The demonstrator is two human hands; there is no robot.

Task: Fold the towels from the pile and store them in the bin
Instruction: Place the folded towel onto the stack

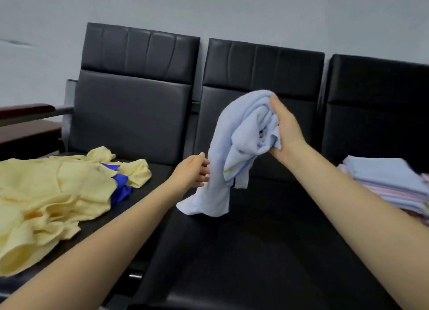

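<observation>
Both forearms reach out from the camera over the black bench seat (243, 251). A crumpled pale blue towel (234, 147) hangs with its long axis near vertical, its lower end touching the seat. The right hand (286, 128) grips the bunched top; the left hand (193, 170), fingers loosely spread, touches the hanging edge lower down, nearest a free corner. Yellow pile (46, 198) lies left, folded stack (390, 182) right; no bin in view.

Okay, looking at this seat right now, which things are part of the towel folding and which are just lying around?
Part of the job:
- light blue towel, bunched in the right hand, its lower end resting on the seat
- left hand, its fingers at the hanging towel
- yellow and blue pile on the left seat
- folded stack on the right

Just there:
- black seats
- reddish armrest
- no bin in view
</observation>
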